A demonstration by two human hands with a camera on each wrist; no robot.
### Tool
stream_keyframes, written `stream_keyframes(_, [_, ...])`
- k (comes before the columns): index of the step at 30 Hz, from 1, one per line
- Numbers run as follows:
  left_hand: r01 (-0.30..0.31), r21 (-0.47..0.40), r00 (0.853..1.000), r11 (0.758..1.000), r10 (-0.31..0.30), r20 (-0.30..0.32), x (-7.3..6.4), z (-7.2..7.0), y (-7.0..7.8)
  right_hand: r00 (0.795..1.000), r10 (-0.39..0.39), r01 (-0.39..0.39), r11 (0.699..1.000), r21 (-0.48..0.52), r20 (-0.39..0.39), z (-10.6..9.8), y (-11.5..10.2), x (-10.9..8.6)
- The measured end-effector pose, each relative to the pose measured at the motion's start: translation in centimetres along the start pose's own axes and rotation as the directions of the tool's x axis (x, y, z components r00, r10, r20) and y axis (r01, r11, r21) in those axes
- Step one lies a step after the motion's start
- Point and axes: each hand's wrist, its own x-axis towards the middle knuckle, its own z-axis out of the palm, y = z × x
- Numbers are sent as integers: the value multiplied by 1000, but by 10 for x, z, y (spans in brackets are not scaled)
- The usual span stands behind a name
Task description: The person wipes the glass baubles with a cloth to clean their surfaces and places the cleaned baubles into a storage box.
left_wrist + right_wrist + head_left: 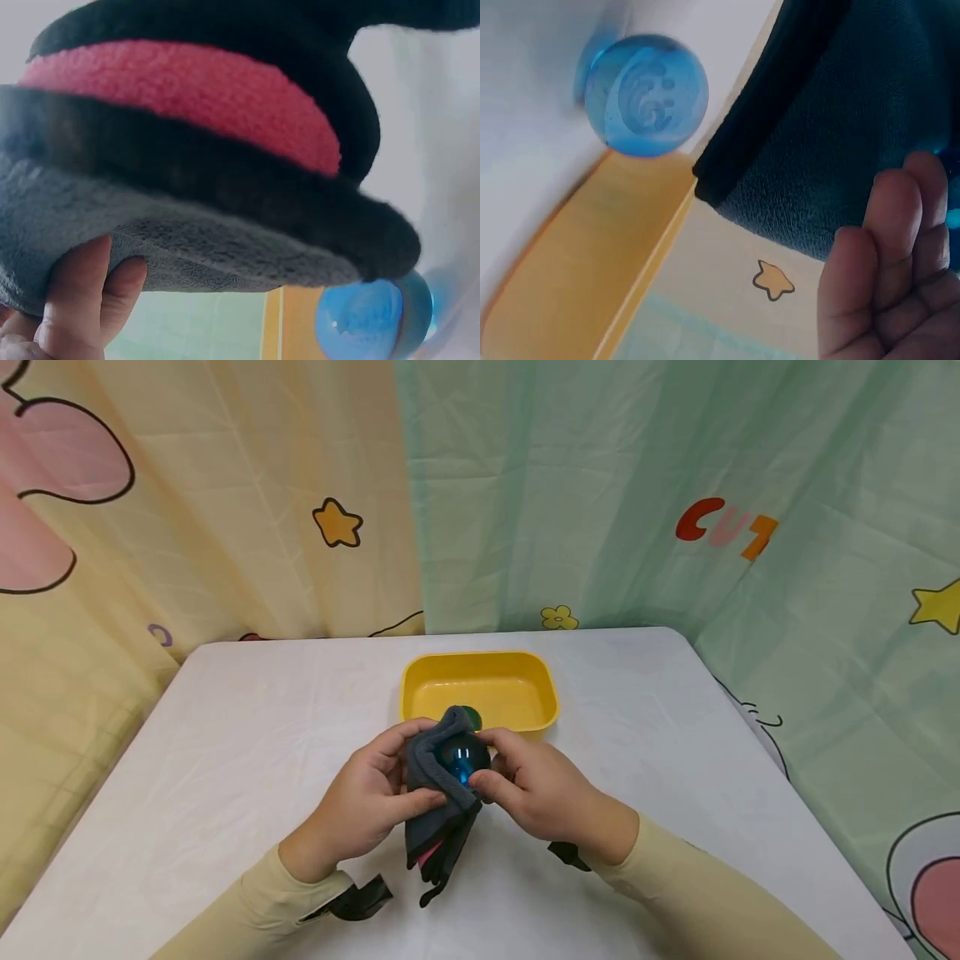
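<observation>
My left hand (363,797) grips a folded grey plush cloth (431,777) with black edging, thumb in front. A pink layer shows between its folds in the left wrist view. Against the cloth sits a dark blue, glossy, see-through ball (465,757); my right hand (536,785) holds it from the right with thumb and fingers. Most of this ball is out of sight in the right wrist view, behind the fingers (896,217). A second clear blue ball (646,95) rests on the table near the yellow tub; in the head view the cloth mostly hides it.
The yellow tub (480,662) stands on the white-covered table (300,693), just beyond my hands. Patterned curtains (570,493) hang behind and at both sides of the table. Black straps (360,900) hang from my sleeves.
</observation>
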Motion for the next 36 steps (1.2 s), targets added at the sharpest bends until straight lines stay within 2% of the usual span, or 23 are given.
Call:
stream_keyframes(3, [8, 14, 1000, 1000, -8, -8, 0, 1, 0, 1000, -22, 23, 996, 86, -10, 2, 2, 0])
stream_keyframes(5, [0, 33, 1000, 999, 1, -14, 0, 1, 0, 998, -53, 55, 996, 77, -19, 2, 2, -1])
stream_keyframes(8, [-19, 55, 999, 998, 21, -31, 1, 0, 1, 991, -127, 127, 992, 6, -30, 1, 1, -2])
stream_keyframes(12, [-30, 43, 999, 999, 32, -39, 1, -3, 3, 982, -188, 184, 972, -147, -19, -1, -1, -2])
stream_keyframes(17, [-19, 47, 1000, 999, 20, -15, 0, -2, 4, 977, -211, 198, 936, -290, -13, -3, -1, -2])
stream_keyframes(20, [-9, 63, 1000, 998, 9, -6, 0, 0, 4, 986, -169, 162, 957, -240, -10, -3, 1, -3])
stream_keyframes(23, [4, 54, 1000, 999, -4, 1, 0, 1, 4, 996, -94, 93, 992, -86, 1, -2, 3, -3])
stream_keyframes(26, [6, 35, 1000, 999, -6, 4, 0, 3, 3, 998, -55, 55, 998, 44, 0, 1, 5, -2])
stream_keyframes(28, [-3, 29, 1000, 1000, 3, -1, 0, 3, 2, 998, -66, 67, 995, 72, -9, 2, 6, -1])
stream_keyframes(32, [-33, 50, 999, 998, 34, -18, 0, 1, 1, 995, -97, 97, 994, 40, 2, 2, 3, -2])
stream_keyframes(36, [-59, 56, 998, 997, 60, -22, 1, -2, 1, 991, -130, 132, 987, -94, 24, -1, 0, -3])
